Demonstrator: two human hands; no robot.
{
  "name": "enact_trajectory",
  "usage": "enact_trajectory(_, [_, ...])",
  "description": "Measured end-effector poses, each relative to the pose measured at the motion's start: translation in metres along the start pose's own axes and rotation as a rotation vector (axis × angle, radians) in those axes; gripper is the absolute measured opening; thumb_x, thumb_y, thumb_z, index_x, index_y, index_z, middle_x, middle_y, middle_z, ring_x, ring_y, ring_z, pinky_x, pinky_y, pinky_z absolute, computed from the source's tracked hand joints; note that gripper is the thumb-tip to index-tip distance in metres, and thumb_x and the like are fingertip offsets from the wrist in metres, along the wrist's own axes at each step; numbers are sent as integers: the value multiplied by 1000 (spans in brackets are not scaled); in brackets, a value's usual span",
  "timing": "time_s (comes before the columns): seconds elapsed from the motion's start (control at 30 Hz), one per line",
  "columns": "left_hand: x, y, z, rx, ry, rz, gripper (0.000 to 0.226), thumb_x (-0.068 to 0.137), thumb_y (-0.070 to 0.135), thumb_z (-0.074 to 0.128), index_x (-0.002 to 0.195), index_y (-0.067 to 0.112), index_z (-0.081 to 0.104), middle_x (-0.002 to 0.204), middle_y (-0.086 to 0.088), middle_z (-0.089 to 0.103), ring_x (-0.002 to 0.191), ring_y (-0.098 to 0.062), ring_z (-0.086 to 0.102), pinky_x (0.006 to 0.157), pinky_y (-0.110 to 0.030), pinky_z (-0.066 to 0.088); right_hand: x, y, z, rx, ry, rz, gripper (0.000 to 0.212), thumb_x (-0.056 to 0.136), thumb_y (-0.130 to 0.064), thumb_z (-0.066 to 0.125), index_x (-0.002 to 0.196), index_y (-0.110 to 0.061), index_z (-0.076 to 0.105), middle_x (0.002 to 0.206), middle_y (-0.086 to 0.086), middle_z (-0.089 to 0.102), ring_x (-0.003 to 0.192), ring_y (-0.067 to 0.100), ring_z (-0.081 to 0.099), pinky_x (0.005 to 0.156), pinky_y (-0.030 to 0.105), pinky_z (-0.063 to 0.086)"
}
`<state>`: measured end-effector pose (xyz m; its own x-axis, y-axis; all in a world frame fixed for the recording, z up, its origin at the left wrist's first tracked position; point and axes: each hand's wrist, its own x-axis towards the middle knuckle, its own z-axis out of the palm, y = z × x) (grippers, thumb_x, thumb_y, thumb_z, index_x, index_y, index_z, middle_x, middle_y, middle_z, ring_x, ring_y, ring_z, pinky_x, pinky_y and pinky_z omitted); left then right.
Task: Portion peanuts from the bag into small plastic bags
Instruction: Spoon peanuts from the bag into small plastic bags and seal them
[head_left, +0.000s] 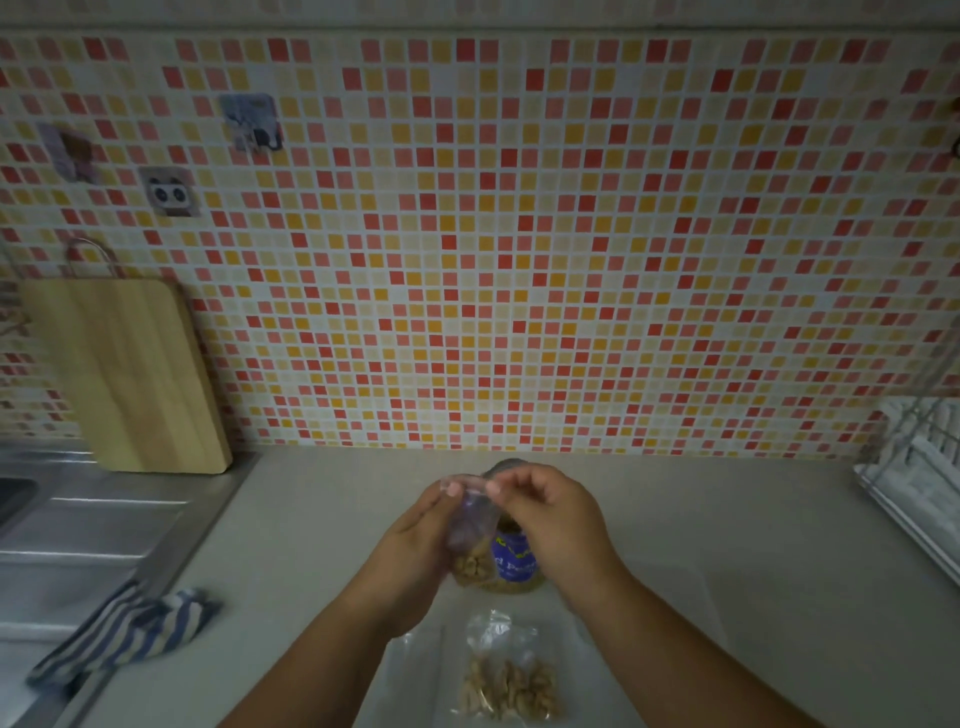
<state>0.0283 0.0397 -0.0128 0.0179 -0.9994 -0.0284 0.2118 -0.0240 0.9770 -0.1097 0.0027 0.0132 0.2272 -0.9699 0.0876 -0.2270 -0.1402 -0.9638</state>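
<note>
Fingertip pinch of left hand and right hand on top of small bag, wrists angled inward

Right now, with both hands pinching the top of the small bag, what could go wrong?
1. The held bag hangs only from the fingers of the left hand and right hand, with peanuts weighing down its bottom. A slip could spill them onto the counter.
2. It hangs right in front of the blue-labelled container, so a tug might knock that over.
3. The filled bag lies between the forearms and could get brushed aside.
</note>
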Motion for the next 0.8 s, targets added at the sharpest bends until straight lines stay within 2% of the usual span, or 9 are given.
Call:
enact_trajectory(0.13, [-6,-4,-10,-10,-22,-16,38,94,39,42,119,14,57,120,-11,65,114,-25,61,97,-40,46,-8,5,10,-61,80,6,16,90,-22,59,77,-16,65,80,3,71,80,20,67,76,33,52])
enact_trajectory(0.27, [0,-23,-39,84,168,-101,31,94,41,41,115,25,58,116,-7,61,106,-23,60,89,-32,48,-24,16,14,-56,-10,30,19,91,-18,57,73,-21,60,76,-4,72,72,8,69,66,19,53])
enact_trajectory(0.37, [3,-64,-75,790,197,-238,20,90,35,55,109,28,58,112,-8,60,101,-23,59,84,-27,45,-36,39,25,-84,-91,117,25,89,-12,59,68,-25,55,70,-4,69,68,2,67,65,15,50])
enact_trajectory(0.43, [-1,-95,-92,1219,-12,-380,52,78,49,58,125,27,51,121,-8,55,112,-26,54,93,-28,41,-39,60,37,-94,-136,192,26,89,-12,59,67,-25,54,68,-3,69,58,-3,62,66,20,50])
enact_trajectory(0.5, [-4,-116,-101,1403,-118,-390,61,71,46,63,124,20,52,114,-6,55,118,-30,48,89,-31,38,-39,79,47,-82,-163,308,25,88,-11,59,66,-23,56,59,-6,66,49,-4,58,62,22,51])
enact_trajectory(0.57, [-4,-120,-104,1422,-119,-371,48,67,40,67,107,14,62,96,-2,51,113,-31,51,81,-30,37,-35,97,57,-84,-160,403,24,87,-10,58,66,-22,56,59,-6,66,51,4,59,63,27,54])
enact_trajectory(0.63, [-3,-110,-105,1403,-52,-428,15,73,31,66,82,20,60,94,-4,54,104,-28,56,79,-27,42,-30,110,64,-195,-135,383,26,86,-12,56,64,-27,53,70,-4,66,65,13,64,73,31,56])
enact_trajectory(0.7, [-4,-99,-110,1298,41,-441,24,76,20,65,64,28,45,78,2,58,83,-20,60,63,-21,42,-25,116,66,-371,-150,317,30,88,-18,53,63,-32,44,80,-4,64,83,18,64,79,29,50])
enact_trajectory(0.8, [-6,-84,-119,1158,138,-419,29,75,11,68,71,34,52,71,9,60,69,-8,56,54,-6,38,-22,123,67,-558,-183,223,25,92,-23,47,68,-32,43,95,1,69,96,21,61,74,27,41])
